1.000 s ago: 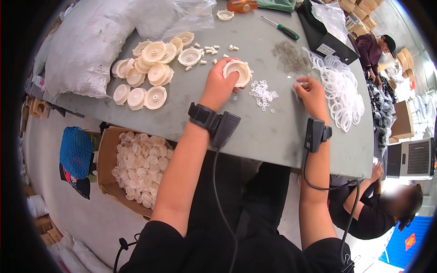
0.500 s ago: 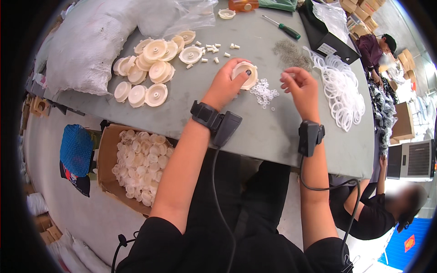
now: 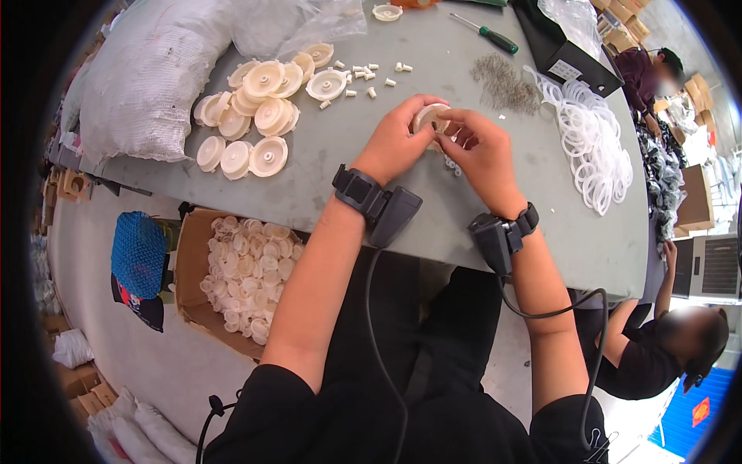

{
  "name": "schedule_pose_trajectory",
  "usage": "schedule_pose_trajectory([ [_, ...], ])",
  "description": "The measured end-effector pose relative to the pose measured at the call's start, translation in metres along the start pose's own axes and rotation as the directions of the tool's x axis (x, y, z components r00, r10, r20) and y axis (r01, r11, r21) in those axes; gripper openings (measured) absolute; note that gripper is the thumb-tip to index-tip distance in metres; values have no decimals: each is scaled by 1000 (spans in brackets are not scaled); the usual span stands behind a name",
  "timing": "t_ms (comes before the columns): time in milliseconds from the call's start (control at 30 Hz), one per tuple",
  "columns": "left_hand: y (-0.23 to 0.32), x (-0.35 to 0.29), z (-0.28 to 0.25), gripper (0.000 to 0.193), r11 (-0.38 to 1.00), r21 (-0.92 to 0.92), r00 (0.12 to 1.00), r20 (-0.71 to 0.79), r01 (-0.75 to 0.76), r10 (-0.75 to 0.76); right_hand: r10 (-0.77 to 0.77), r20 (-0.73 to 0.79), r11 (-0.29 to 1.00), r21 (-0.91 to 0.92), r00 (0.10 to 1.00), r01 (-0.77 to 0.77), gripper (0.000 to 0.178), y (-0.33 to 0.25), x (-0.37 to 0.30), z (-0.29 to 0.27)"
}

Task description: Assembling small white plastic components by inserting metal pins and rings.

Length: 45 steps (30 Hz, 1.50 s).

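Note:
My left hand (image 3: 390,147) grips a round cream plastic cap (image 3: 427,116) above the grey table, with the thumb across its open side. The fingers of my right hand (image 3: 485,158) are pinched together at the cap's right side; whatever lies between their tips is too small to make out. Partly covered by that hand, a few little white washers (image 3: 452,165) show beneath it. Left of my hands lie a pile of similar cream caps (image 3: 267,80) and one separate cap (image 3: 326,84). Short white plugs (image 3: 370,75) are scattered beyond my left hand.
On the table's right side are a heap of small thin metal pieces (image 3: 504,83), translucent rings (image 3: 591,147), a green-handled screwdriver (image 3: 498,39) and a black box (image 3: 568,62). A white sack (image 3: 147,85) sits far left. Below stands a carton (image 3: 193,298) of plastic parts. Co-workers are at right.
My right hand has moved left from above the washers to the cap in my left hand. The left hand keeps its hold and has shifted slightly right.

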<state>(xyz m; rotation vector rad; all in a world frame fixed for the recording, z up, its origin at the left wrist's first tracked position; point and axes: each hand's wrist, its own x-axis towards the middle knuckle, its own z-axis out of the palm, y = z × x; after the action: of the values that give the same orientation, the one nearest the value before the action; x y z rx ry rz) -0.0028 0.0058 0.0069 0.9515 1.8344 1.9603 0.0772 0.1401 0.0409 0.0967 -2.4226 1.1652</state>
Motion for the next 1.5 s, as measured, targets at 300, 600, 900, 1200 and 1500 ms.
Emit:
schedule_pose_trajectory([
  [300, 12, -2, -1, 34, 996, -83, 997, -65, 43, -49, 158, 391, 609, 685, 907, -401, 26, 3, 2, -17],
  [600, 17, -3, -1, 34, 976, -209, 997, -1, 69, -71, 268, 407, 601, 638, 873, -482, 19, -1, 3, -9],
  [900, 11, -3, 1, 38, 962, -273, 1000, -27, 4, -12, 306, 218, 708, 599, 927, -375, 17, 3, 1, -7],
  [1200, 8, -4, 2, 46, 944, -322, 996, 75, 71, -49, 282, 13, 850, 460, 959, -256, 11, 7, -5, 8],
  [1500, 11, -4, 3, 47, 925, -356, 991, 59, 132, -119, 339, -69, 898, 320, 938, -301, 10, 1, -5, 13],
])
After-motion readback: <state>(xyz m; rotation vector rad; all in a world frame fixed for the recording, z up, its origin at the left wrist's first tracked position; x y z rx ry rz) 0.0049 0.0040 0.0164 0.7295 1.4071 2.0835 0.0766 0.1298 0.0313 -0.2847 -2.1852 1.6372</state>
